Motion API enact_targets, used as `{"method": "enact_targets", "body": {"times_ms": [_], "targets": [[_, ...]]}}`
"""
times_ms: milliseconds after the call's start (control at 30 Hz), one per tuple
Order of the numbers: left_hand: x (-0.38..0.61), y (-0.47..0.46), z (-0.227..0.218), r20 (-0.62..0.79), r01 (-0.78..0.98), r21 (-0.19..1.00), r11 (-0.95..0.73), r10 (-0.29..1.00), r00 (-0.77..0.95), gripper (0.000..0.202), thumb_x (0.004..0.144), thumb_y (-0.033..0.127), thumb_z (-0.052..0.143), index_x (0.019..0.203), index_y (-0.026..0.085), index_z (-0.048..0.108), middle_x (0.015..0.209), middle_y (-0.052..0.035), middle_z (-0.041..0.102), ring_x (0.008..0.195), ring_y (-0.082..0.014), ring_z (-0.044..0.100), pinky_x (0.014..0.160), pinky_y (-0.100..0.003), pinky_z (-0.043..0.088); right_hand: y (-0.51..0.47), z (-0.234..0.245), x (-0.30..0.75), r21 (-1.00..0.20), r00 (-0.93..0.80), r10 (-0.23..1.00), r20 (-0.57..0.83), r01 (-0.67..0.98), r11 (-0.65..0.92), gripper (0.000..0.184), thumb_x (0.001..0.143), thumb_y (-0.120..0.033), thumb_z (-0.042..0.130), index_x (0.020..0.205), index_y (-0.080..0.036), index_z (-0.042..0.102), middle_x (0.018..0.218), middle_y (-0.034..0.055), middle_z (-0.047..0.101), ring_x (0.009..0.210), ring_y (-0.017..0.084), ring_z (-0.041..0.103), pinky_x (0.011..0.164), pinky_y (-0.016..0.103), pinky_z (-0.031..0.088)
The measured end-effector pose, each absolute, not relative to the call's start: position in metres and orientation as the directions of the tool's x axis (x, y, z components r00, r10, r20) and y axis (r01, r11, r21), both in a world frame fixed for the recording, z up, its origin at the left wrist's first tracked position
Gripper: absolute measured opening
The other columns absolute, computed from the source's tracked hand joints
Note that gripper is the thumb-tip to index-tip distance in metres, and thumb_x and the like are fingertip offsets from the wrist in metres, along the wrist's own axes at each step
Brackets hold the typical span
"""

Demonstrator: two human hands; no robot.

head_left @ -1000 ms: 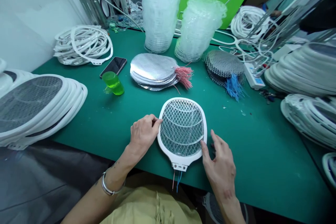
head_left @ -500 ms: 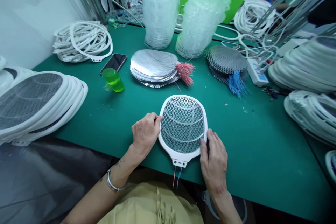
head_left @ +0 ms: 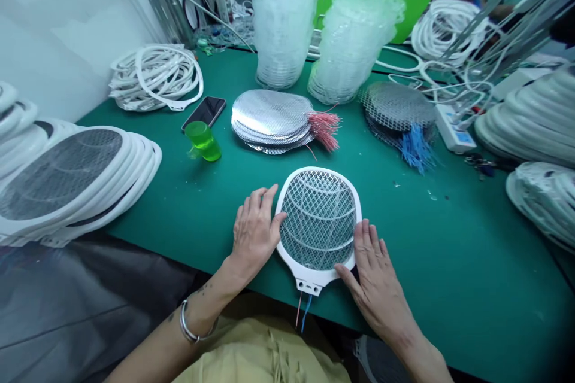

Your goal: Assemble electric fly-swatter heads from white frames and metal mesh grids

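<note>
A white mosquito swatter head (head_left: 320,221) with metal mesh inside its frame lies on the green table near the front edge. One red and one blue wire (head_left: 306,313) hang from its neck, over the table edge. My left hand (head_left: 255,230) is open at the left rim, its thumb touching the frame and the fingers stretched forward beside it. My right hand (head_left: 378,278) lies open along the right rim, fingers extended and the thumb at the lower right of the frame.
Silver mesh sheets with red wires (head_left: 272,119) and dark mesh sheets with blue wires (head_left: 399,109) lie behind. Clear plastic stacks (head_left: 287,24), a phone (head_left: 205,112) and a green cup (head_left: 204,142) stand farther back. Stacked swatter heads (head_left: 67,173) fill the left.
Both hands have loosened and opened at the rims: the left fingers have straightened, and the right hand's fingers have flattened with its thumb lower. The whole view has shifted slightly.
</note>
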State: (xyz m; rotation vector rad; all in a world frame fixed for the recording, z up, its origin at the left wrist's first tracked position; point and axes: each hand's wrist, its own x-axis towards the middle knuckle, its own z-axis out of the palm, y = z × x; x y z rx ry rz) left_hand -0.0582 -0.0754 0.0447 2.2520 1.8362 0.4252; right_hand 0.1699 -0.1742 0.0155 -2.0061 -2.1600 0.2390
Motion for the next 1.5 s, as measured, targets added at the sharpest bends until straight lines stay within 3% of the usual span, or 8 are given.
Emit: {"method": "enact_targets", "body": {"times_ms": [233,433,800,967,1067,1167,1333,1500], "targets": [[-0.079,-0.068,0.035,0.013,0.822,0.244,-0.515,0.849,0.529,0.05,0.104,0.031,0.023,0.153,0.021,0.022,0.158,0.0018,0.021,0.148,-0.0235,0.006,0.12,-0.051,0.0,-0.169,0.017,0.177,-0.192,-0.16,0.987,-0.029,0.97,0.152,0.095,0.088,-0.07,0.036,0.153,-0.017,-0.006,0.16,0.0097,0.005,0.146,0.028,0.011,0.116,0.049,0.024],[-0.096,-0.053,0.049,-0.136,0.661,0.371,-0.652,0.666,0.733,0.106,0.083,0.077,0.041,0.153,0.016,-0.011,0.16,-0.0125,-0.003,0.148,-0.0303,-0.002,0.116,-0.053,-0.009,-0.169,0.022,0.174,-0.252,-0.148,0.985,-0.092,0.96,0.121,0.093,0.089,-0.07,0.035,0.153,-0.019,-0.009,0.16,0.0086,0.001,0.146,0.028,0.009,0.116,0.048,0.024],[-0.098,-0.048,0.053,-0.238,0.634,0.459,-0.623,0.601,0.763,0.104,0.084,0.076,0.039,0.152,0.017,-0.012,0.159,-0.0125,-0.009,0.147,-0.0304,-0.006,0.113,-0.058,-0.013,-0.173,0.011,0.164,-0.291,-0.022,0.995,-0.092,0.957,-0.006,0.11,0.077,-0.078,0.044,0.153,-0.019,-0.011,0.16,0.0112,0.003,0.145,0.033,0.012,0.115,0.061,0.013],[-0.114,-0.043,0.07,-0.069,0.588,0.584,-0.56,0.687,0.723,0.088,0.086,0.067,0.049,0.153,0.02,0.017,0.159,-0.0099,0.02,0.147,-0.028,0.013,0.119,-0.052,0.01,-0.166,-0.003,0.172,-0.297,-0.001,0.995,-0.098,0.954,-0.028,0.112,0.074,-0.08,0.047,0.153,-0.026,-0.011,0.16,0.0083,0.003,0.144,0.036,0.015,0.112,0.067,0.017],[-0.14,-0.024,0.093,0.28,0.727,0.615,-0.305,0.947,0.161,0.054,0.098,0.05,0.04,0.141,0.018,0.039,0.146,-0.01,0.045,0.137,-0.021,0.039,0.113,-0.038,0.034,-0.163,-0.01,0.178,-0.316,-0.003,0.991,-0.137,0.948,-0.041,0.114,0.072,-0.08,0.048,0.152,-0.026,-0.013,0.16,0.0099,0.004,0.143,0.039,0.017,0.11,0.07,0.019],[-0.166,0.008,0.11,0.384,0.815,0.572,-0.09,0.908,-0.169,0.062,0.092,0.043,0.055,0.139,0.009,0.034,0.143,-0.0155,0.045,0.134,-0.0262,0.042,0.108,-0.034,0.038,-0.162,-0.011,0.18,-0.318,0.008,0.989,-0.15,0.947,-0.056,0.116,0.071,-0.08,0.049,0.153,-0.026,-0.011,0.16,0.0116,0.005,0.142,0.041,0.018,0.109,0.071,0.019],[-0.163,0.029,0.106,0.25,0.808,0.581,-0.101,0.966,-0.06,0.05,0.088,0.024,0.06,0.132,0.01,0.039,0.121,-0.0107,0.06,0.113,-0.0312,0.06,0.088,-0.035,0.05,-0.165,0.004,0.171,-0.308,-0.023,0.992,-0.127,0.951,-0.017,0.11,0.076,-0.079,0.045,0.152,-0.024,-0.012,0.16,0.0095,-0.001,0.145,0.034,0.009,0.114,0.064,0.013],[-0.121,-0.047,0.102,0.098,0.63,0.716,-0.302,0.936,0.337,0.067,0.076,0.032,0.076,0.132,0.024,0.041,0.099,0.0007,0.067,0.079,-0.0162,0.069,0.069,-0.024,0.056,-0.164,0.014,0.163,-0.29,-0.032,0.99,-0.138,0.957,-0.009,0.111,0.077,-0.079,0.043,0.151,-0.022,-0.016,0.16,0.0096,-0.004,0.146,0.032,0.005,0.115,0.062,0.008]]}}
